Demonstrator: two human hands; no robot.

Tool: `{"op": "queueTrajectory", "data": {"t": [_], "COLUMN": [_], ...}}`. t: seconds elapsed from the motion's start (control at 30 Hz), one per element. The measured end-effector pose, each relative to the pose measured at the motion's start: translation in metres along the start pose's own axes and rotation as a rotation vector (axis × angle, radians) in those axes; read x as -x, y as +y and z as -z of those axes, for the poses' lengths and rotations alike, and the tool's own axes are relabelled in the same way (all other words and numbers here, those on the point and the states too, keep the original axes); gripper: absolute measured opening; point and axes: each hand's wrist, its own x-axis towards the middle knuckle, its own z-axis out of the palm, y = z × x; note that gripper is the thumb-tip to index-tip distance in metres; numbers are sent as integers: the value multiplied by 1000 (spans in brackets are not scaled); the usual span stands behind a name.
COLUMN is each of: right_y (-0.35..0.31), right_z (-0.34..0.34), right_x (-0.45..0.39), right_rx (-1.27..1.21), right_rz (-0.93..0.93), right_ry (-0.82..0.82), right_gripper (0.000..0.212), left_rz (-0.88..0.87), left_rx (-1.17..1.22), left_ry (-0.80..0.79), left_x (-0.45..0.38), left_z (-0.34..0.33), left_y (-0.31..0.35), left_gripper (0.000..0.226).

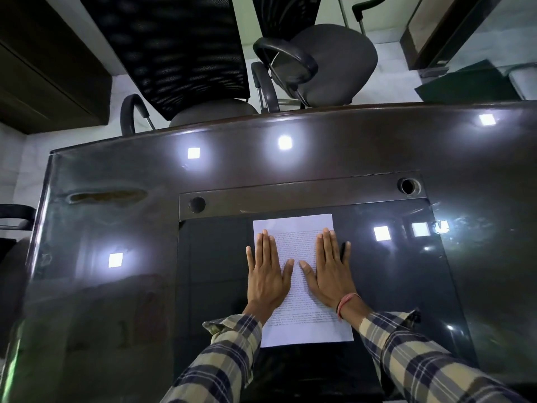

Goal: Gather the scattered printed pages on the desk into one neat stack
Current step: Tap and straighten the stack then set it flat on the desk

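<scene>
A stack of white printed pages [299,292] lies squared up on the dark glass panel of the desk [116,228], straight in front of me. My left hand [267,274] lies flat on the stack's left edge, fingers straight and pointing away from me. My right hand [331,271] lies flat on its right side, with the outer fingers reaching past the paper onto the glass. Both palms press down on the top page. How many pages the stack holds cannot be told.
Two round cable holes [197,204] [408,186] sit in a strip behind the pages. Two office chairs [186,68] [328,65] stand beyond the desk's far edge. Ceiling lights reflect as bright squares on the glossy top. A worn patch [107,196] marks the left side.
</scene>
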Motion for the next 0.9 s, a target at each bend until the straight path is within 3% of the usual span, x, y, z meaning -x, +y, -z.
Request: {"op": "queueTrajectory", "data": {"t": [0.2,0.47,0.67,0.9], "right_y": [-2,4,4,-6], "right_z": [-3,-18,-16,-2], "right_x": [29,40,39,16], "right_rx": [2,-33,32,191], "right_rz": [31,25,22,360], "right_ry": [36,47,-22,-25], "right_gripper": [89,86,87,76], "left_rz": [-7,-8,2,-122], "left_rx": [-34,-25,-21,-26], "left_ry": [58,-8,17,68], "left_x": [29,39,41,61], "left_z": [-3,-22,-17,-17], "left_y": [7,3,7,17], "left_gripper": [82,81,80,70]}}
